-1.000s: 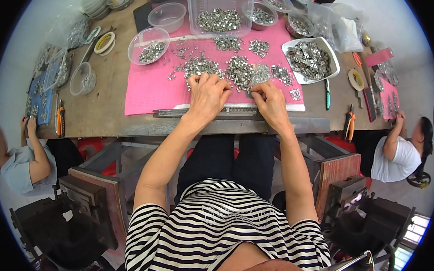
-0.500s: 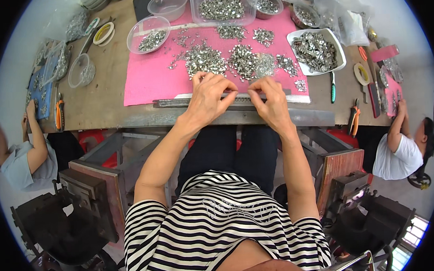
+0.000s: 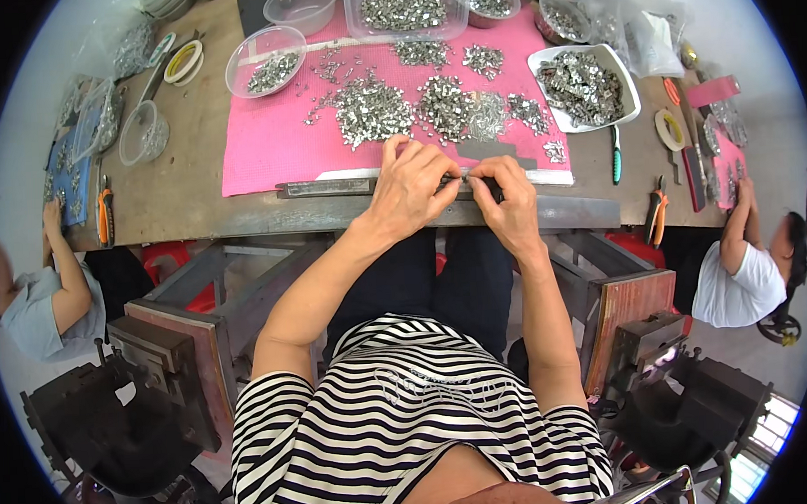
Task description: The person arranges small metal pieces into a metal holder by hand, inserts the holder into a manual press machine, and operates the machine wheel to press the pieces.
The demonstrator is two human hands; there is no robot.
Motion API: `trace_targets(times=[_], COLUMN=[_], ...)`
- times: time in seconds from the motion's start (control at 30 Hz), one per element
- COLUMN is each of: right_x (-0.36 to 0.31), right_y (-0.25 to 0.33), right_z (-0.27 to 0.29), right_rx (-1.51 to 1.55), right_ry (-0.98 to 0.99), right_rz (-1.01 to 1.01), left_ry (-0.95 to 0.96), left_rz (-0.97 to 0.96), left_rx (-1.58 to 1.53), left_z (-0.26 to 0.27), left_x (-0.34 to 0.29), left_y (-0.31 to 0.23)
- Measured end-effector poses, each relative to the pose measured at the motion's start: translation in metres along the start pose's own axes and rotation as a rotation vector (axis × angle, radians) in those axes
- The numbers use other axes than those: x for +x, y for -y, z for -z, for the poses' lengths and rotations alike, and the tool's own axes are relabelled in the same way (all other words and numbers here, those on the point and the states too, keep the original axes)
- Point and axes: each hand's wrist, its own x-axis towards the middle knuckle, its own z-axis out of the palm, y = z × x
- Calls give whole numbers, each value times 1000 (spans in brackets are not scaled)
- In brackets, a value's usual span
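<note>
My left hand (image 3: 414,188) and my right hand (image 3: 508,202) meet over a long grooved metal bar (image 3: 324,189) at the near edge of the pink mat (image 3: 255,155). Both have thumb and forefinger pinched close together above the bar. Whatever sits between the fingertips is too small to make out, and the fingers cover that stretch of the bar. Just beyond my hands lie heaps of small silvery metal pieces (image 3: 372,112), a darker heap (image 3: 444,106) and a pile of thin bright pieces (image 3: 487,115). A flat grey plate (image 3: 486,149) lies behind my right fingers.
A white dish (image 3: 631,98) of metal parts stands at the right, a clear bowl (image 3: 297,51) at the left. A clear tub (image 3: 461,20) is at the back. Orange-handled pliers (image 3: 657,216) rest near the right edge. Co-workers sit at both sides, one in a white shirt (image 3: 738,278).
My left hand has shifted right along the bar, and the two hands' fingertips are now closer together. The whole bench appears slightly shifted to the left in view.
</note>
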Motion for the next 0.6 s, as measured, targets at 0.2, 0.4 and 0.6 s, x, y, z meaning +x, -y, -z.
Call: trace_targets(times=[0.2, 0.4, 0.6], right_x=[-1, 18, 46], right_y=[2, -9, -33], right_z=[1, 0, -15], right_rx=[-85, -74, -167], right_ry=[31, -7, 92], right_rz=[97, -27, -50], left_ry=[2, -62, -6], left_rz=[-16, 80, 83], left_rx=[18, 46, 152], left_z=[-1, 11, 0], left_x=[-3, 3, 21], left_y=[-2, 9, 25])
